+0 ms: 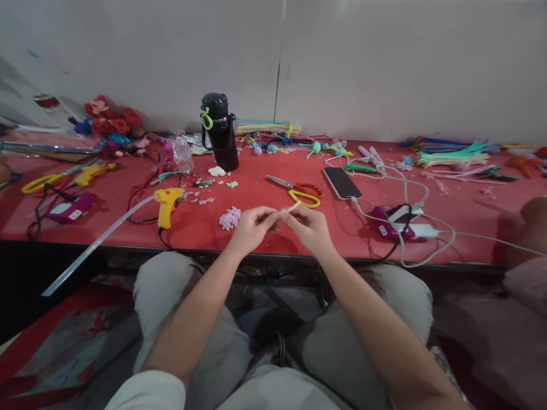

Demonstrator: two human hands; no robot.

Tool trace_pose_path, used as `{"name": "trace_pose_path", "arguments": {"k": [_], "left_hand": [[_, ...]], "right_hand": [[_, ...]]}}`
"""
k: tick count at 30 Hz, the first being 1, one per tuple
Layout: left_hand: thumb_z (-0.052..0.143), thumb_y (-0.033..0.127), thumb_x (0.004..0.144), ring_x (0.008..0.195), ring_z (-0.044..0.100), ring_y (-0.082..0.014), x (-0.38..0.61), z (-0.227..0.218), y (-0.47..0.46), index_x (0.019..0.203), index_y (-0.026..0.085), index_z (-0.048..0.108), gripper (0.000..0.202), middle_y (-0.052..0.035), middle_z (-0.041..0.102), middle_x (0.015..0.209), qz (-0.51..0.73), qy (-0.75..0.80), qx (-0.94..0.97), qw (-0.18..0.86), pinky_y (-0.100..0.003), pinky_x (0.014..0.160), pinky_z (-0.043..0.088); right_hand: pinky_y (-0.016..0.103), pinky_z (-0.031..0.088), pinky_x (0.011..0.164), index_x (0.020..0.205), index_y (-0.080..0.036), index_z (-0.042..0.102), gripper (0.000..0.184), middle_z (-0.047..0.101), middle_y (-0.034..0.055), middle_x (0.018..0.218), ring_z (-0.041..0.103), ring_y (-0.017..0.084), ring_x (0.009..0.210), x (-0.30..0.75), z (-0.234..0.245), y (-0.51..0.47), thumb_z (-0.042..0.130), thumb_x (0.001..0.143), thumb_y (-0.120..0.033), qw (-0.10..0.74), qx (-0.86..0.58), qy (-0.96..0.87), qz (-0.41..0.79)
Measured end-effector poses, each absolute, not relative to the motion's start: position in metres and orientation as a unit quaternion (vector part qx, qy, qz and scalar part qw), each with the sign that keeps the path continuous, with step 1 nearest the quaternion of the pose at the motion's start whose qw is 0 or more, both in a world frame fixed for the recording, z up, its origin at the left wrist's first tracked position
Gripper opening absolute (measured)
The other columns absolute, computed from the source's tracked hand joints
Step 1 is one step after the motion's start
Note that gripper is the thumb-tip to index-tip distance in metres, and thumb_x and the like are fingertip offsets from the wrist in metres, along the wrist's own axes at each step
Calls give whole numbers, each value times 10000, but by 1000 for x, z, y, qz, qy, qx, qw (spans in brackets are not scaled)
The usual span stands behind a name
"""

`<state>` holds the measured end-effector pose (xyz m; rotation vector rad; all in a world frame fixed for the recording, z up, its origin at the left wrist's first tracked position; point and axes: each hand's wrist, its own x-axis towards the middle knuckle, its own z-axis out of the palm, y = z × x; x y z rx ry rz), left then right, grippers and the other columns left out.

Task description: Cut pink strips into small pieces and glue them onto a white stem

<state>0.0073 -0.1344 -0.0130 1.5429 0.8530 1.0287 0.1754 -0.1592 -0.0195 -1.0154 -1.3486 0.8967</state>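
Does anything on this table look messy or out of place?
Yes: a long, translucent glue stick juts from the back of the yellow plastic glue gun beyond the front edge of the red tabletop, where it might get bumped. Small pastel scraps also lie scattered nearby, like loose offcuts.

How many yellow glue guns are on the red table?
2: one yellow glue gun left of the left hand, a clear stick in its back; a second glue gun farther left, behind a purple box. More may be hidden.
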Motion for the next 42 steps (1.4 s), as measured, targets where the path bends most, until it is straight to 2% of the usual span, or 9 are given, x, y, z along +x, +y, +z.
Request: {"name": "trace_pose_path", "arguments": {"k": [3,7,18,23,26,32,35,38,42], "left_hand": [[562,513,925,570,561,-102,7,-12,-137,815,156,655,385,-5,618,660,413,378,691,457,-244,586,465],[446,533,978,555,489,-98,8,-13,-140,733,175,536,443,21,521,621,394,388,719,421,-245,574,396],[475,553,943,479,389,-89,12,-19,-138,726,184,504,429,49,423,557,380,359,642,562,-255,511,310],[482,558,948,511,435,-92,11,-17,-137,679,178,502,465,35,459,559,393,384,671,498,-252,544,354],[506,549,943,548,487,-101,9,-16,-138,738,175,550,428,24,524,603,406,392,685,461,-251,576,394],[489,498,966,574,520,-103,8,-16,-139,787,174,578,381,17,569,641,411,415,708,397,-247,602,412],[508,490,960,577,528,-103,8,-14,-139,794,174,588,365,14,580,639,420,418,704,392,-245,601,416],[537,503,946,573,520,-96,7,-13,-136,742,172,572,390,13,555,622,468,417,657,420,-238,587,420],[578,524,921,534,485,-77,6,-12,-132,733,165,589,405,19,528,614,530,402,578,472,-220,527,397]], "right_hand": [[342,522,755,829,-205,725,267,742,44,826,660,181,763,176,-21,-158,723,816,-473,568,-432,-595,369],[346,521,756,825,-207,724,259,738,44,817,654,178,744,176,-21,-160,725,821,-466,554,-435,-609,365],[310,483,672,807,-208,698,264,686,27,764,592,154,686,174,-18,-165,695,856,-467,540,-434,-637,337],[328,511,717,843,-209,726,274,712,44,819,634,179,759,177,-17,-164,703,840,-482,537,-427,-631,363],[344,535,748,898,-222,743,279,738,59,897,667,198,819,177,-19,-163,691,841,-490,545,-424,-613,384],[346,542,740,888,-212,753,294,734,63,881,668,199,808,177,-22,-161,679,846,-494,536,-431,-619,380],[335,532,731,879,-214,755,337,717,53,847,650,188,784,181,-19,-160,700,823,-541,531,-438,-613,388],[317,515,690,857,-204,749,462,685,42,770,605,159,686,189,-12,-163,712,770,-656,516,-410,-595,460],[302,467,562,729,-175,704,792,600,44,657,519,142,563,199,-9,-169,537,609,-940,446,-197,-606,628]]}}
